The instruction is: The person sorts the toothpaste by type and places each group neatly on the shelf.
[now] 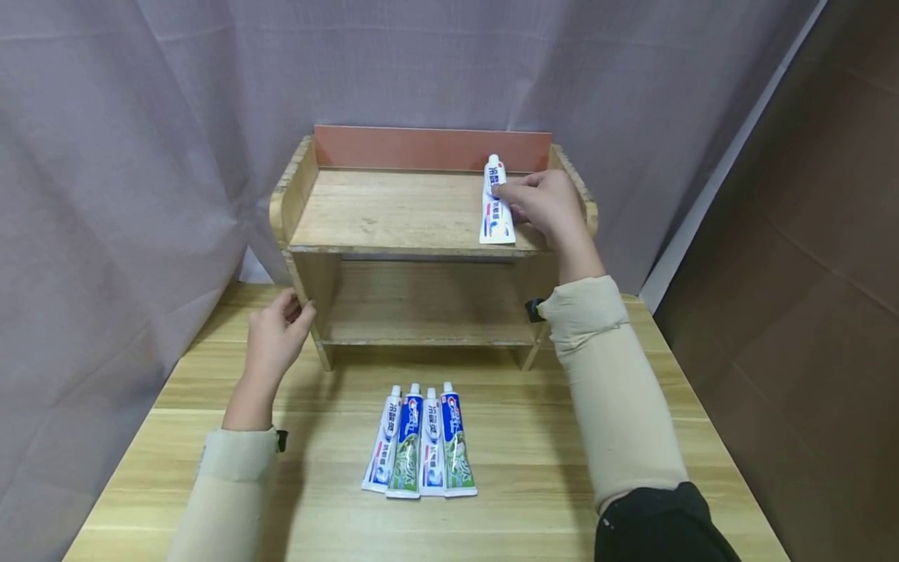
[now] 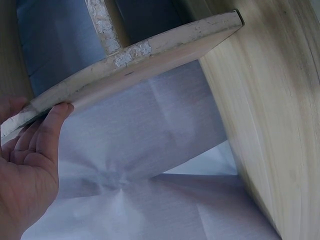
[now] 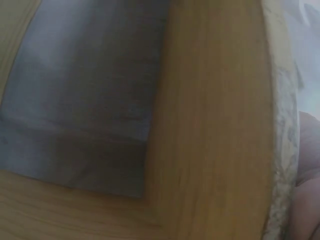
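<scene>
Apparently to steady it, the left hand [image 1: 276,332] pinches the rack [image 1: 393,207] by its left edge; toward its right edge, the right hand [image 1: 549,201] pinches a white tube [image 1: 497,214].

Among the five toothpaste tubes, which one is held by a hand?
The white tube that the right hand pinches, at the upper shelf; the other four tubes lie together on the table.

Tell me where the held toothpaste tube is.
In the head view, the white toothpaste tube is over the right part of the upper wooden shelf, pinched by the right hand, its capped end toward the reddish back panel.
</scene>
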Demonstrator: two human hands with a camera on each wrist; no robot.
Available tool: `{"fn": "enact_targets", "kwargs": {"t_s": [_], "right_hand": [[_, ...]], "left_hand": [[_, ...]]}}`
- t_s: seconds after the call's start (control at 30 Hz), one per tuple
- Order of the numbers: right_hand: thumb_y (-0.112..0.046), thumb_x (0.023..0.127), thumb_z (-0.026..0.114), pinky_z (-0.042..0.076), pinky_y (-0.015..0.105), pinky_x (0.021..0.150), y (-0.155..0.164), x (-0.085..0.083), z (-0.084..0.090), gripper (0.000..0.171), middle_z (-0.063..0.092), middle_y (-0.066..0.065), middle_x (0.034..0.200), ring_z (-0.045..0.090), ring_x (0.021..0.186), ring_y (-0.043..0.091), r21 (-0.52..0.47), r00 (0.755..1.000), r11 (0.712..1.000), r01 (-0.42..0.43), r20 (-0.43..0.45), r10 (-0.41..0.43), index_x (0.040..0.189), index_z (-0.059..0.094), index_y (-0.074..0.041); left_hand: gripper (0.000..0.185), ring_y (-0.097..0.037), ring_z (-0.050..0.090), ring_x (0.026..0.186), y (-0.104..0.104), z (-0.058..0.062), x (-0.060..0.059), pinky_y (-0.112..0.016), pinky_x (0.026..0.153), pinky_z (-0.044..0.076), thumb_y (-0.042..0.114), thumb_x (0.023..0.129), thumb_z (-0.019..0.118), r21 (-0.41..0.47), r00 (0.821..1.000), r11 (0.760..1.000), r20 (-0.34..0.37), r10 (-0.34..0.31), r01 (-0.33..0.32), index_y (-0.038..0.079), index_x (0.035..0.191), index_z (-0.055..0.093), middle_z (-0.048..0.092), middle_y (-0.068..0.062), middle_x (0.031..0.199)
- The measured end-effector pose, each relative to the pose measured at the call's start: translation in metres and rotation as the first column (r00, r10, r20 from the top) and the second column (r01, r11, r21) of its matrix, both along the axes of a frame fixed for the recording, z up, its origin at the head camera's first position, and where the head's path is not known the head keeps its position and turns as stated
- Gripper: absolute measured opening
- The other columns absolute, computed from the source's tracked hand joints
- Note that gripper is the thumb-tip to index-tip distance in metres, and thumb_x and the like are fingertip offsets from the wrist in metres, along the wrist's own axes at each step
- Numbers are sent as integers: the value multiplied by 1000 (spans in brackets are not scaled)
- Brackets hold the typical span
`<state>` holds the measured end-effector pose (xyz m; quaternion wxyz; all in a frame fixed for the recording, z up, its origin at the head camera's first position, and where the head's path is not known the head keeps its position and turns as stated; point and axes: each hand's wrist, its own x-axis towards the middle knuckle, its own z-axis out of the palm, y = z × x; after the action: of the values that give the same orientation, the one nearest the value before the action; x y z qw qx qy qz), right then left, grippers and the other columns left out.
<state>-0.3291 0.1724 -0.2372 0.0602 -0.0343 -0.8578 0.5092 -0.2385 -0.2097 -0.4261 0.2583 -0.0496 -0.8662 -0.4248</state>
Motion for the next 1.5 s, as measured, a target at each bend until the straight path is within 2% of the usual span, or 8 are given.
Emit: {"fn": "enact_targets", "kwargs": {"t_s": [0.13,0.27,0.37,0.6,0.93,1.1,1.33,1.5], "right_hand": [[-41,85,77,53,20,61,-3,-1,-2,47,71,-1,86,64,72,8,82,999,996,23,-27,-21,115,74,-5],[-49,85,75,51,21,67,-5,0,-5,52,70,0,98,61,83,8,156,998,986,52,-30,-48,117,74,-8],[-51,85,74,51,23,70,-5,0,-7,53,69,2,105,60,88,10,165,998,984,65,-31,-61,118,73,-10],[-51,86,73,50,25,76,-5,1,-10,48,69,2,107,60,93,14,164,993,982,94,-85,-80,113,75,-12],[-42,89,70,52,23,65,-4,1,-17,37,68,-2,84,64,72,11,79,979,989,125,-171,-110,108,73,-10],[-44,90,70,49,22,64,-3,1,-21,34,64,-5,79,60,70,10,34,944,992,125,-312,-108,99,70,-11],[-36,87,78,48,22,71,-1,4,-22,22,66,-6,82,60,78,10,-128,901,992,9,-429,-64,90,69,-15],[-30,87,80,48,21,74,-1,12,-21,21,68,-5,88,62,84,11,-140,886,988,-62,-463,-10,94,70,-13]], "left_hand": [[26,-37,71,101,0,0,0,-46,83,61,19,98,62,0,1000,1000,-2,-1,1,-1,114,69,72,-22,109],[26,-38,71,102,-1,0,0,-46,83,61,19,98,62,2,1000,1000,0,-2,2,0,113,69,72,-23,109],[25,-38,71,102,-1,0,0,-46,83,61,19,98,62,0,1000,1000,0,-4,4,0,112,69,72,-23,108],[25,-39,71,102,0,-1,-1,-47,83,61,18,98,62,2,1000,1000,8,-4,4,-1,113,69,72,-23,109],[25,-38,71,101,0,-2,-2,-45,83,61,18,98,62,3,1000,1000,6,-5,5,-1,113,69,72,-23,108],[26,-38,71,103,1,-2,-3,-47,85,60,18,98,62,6,1000,1000,12,0,0,-2,113,69,71,-24,109],[26,-37,71,101,2,-1,-4,-45,83,61,17,97,63,9,1000,1000,0,5,-5,-2,113,69,71,-24,109],[26,-38,71,101,4,-1,-5,-46,83,61,17,97,63,9,1000,1000,2,2,-2,-2,113,69,71,-24,109]]}}
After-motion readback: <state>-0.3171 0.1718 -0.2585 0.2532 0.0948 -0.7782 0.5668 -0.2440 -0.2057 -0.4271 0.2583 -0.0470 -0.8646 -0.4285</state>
